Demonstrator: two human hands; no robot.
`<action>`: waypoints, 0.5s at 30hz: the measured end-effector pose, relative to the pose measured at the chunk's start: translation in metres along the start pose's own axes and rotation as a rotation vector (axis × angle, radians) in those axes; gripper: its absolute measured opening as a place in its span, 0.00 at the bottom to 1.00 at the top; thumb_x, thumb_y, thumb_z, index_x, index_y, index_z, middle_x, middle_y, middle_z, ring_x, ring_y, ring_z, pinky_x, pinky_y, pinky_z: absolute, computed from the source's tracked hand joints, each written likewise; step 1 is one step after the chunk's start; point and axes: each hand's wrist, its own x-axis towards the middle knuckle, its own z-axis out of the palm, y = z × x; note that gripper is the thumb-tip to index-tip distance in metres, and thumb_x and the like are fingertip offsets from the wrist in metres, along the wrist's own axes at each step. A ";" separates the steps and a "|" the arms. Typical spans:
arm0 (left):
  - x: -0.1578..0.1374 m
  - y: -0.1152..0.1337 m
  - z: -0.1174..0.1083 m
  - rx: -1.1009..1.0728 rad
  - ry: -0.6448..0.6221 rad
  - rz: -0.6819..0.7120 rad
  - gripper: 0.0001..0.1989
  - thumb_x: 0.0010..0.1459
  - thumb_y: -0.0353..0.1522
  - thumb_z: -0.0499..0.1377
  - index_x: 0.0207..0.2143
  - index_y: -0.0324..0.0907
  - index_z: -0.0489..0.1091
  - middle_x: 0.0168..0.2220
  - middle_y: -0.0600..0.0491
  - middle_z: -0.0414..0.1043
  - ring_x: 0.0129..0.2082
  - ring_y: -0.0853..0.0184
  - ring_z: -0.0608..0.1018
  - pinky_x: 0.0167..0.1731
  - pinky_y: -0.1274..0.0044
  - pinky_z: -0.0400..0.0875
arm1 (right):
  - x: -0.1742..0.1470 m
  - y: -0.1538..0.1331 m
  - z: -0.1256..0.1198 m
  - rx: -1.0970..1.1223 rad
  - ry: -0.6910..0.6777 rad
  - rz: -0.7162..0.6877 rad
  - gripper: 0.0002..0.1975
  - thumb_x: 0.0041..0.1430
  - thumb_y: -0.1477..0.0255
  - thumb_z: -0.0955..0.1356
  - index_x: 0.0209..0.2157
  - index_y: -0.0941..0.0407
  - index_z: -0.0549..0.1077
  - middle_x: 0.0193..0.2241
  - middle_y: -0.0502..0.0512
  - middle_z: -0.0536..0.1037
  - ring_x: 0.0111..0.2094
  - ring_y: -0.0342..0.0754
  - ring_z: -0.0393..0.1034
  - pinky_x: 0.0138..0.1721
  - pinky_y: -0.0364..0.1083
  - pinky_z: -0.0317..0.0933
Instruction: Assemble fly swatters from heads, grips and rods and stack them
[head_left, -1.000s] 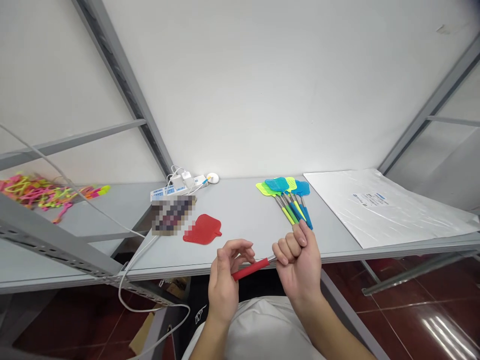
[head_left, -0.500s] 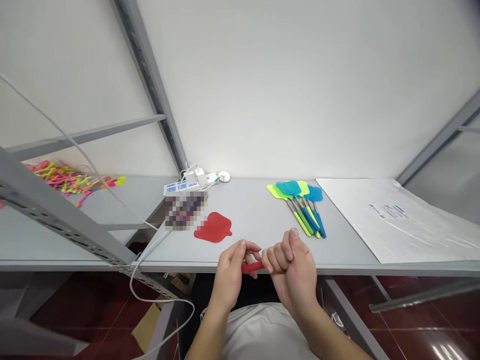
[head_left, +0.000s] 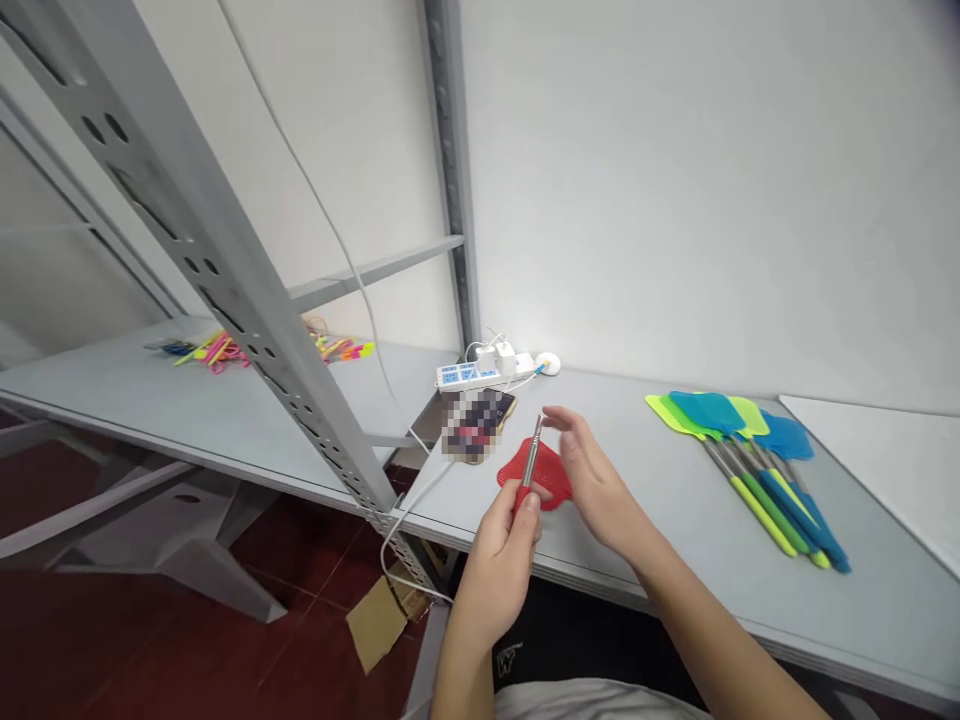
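Observation:
My left hand (head_left: 506, 560) is closed around the red handle (head_left: 523, 494) of a fly swatter, its silver metal rod (head_left: 532, 455) pointing up and away from me. The rod's tip bears no paddle. Just right of the tip is my right hand (head_left: 596, 480), its fingers stretched out and slightly blurred; whether a fingertip touches the rod I cannot make out. Behind the rod lies a red fly swatter head (head_left: 559, 465) on the table, partly covered by the rod and my hands. Fly swatters (head_left: 765, 490) with green, yellow and blue heads and handles lie bunched to the right.
A phone (head_left: 480, 425), partly pixelated, lies left of the red head. Behind it is a power strip (head_left: 480, 372) with white plugs and a round white device (head_left: 548, 364). A metal shelf post (head_left: 247, 310) rises at left, with colourful items (head_left: 225, 350) beyond. White sheeting (head_left: 877, 450) lies far right.
The view has turned left. My left hand now grips the red handle with its metal rod showing upward. My right hand has left the handle, opened and moved up by the rod's tip.

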 end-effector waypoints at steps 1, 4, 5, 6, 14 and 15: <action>0.003 -0.002 -0.005 -0.003 0.060 0.006 0.16 0.66 0.47 0.52 0.41 0.43 0.65 0.24 0.62 0.51 0.20 0.74 0.51 0.19 0.81 0.49 | 0.005 0.012 0.003 -0.242 0.006 -0.041 0.25 0.66 0.55 0.60 0.58 0.53 0.66 0.61 0.65 0.65 0.65 0.59 0.52 0.61 0.62 0.47; 0.008 -0.009 -0.016 0.019 0.174 0.015 0.18 0.65 0.48 0.52 0.37 0.43 0.65 0.23 0.62 0.49 0.20 0.74 0.50 0.18 0.81 0.48 | 0.008 0.041 0.010 -0.756 -0.138 0.012 0.32 0.64 0.58 0.62 0.64 0.60 0.60 0.69 0.69 0.50 0.70 0.63 0.34 0.64 0.66 0.32; 0.009 -0.011 -0.018 0.036 0.190 0.018 0.19 0.65 0.49 0.51 0.36 0.43 0.65 0.23 0.62 0.49 0.20 0.74 0.50 0.18 0.81 0.48 | 0.007 0.047 0.012 -0.843 -0.216 0.063 0.35 0.64 0.58 0.62 0.66 0.61 0.56 0.69 0.69 0.47 0.70 0.63 0.33 0.64 0.66 0.32; 0.009 -0.012 -0.019 0.055 0.196 0.021 0.20 0.66 0.49 0.50 0.34 0.42 0.64 0.23 0.62 0.49 0.20 0.74 0.51 0.19 0.81 0.48 | 0.006 0.051 0.014 -0.900 -0.291 0.114 0.37 0.64 0.57 0.61 0.68 0.62 0.52 0.70 0.68 0.46 0.70 0.62 0.33 0.65 0.65 0.34; 0.008 -0.006 -0.010 0.303 0.093 0.056 0.21 0.68 0.48 0.48 0.29 0.42 0.63 0.22 0.61 0.50 0.23 0.71 0.55 0.24 0.79 0.52 | 0.001 0.046 -0.010 -0.915 -0.238 0.103 0.39 0.52 0.61 0.71 0.63 0.59 0.61 0.56 0.68 0.71 0.56 0.63 0.64 0.58 0.60 0.52; 0.007 -0.004 -0.007 0.349 0.071 0.067 0.21 0.68 0.47 0.48 0.29 0.42 0.64 0.22 0.60 0.51 0.24 0.71 0.56 0.25 0.78 0.52 | -0.001 0.046 -0.018 -0.870 -0.193 0.125 0.40 0.49 0.62 0.72 0.62 0.59 0.62 0.52 0.67 0.74 0.52 0.63 0.67 0.55 0.58 0.56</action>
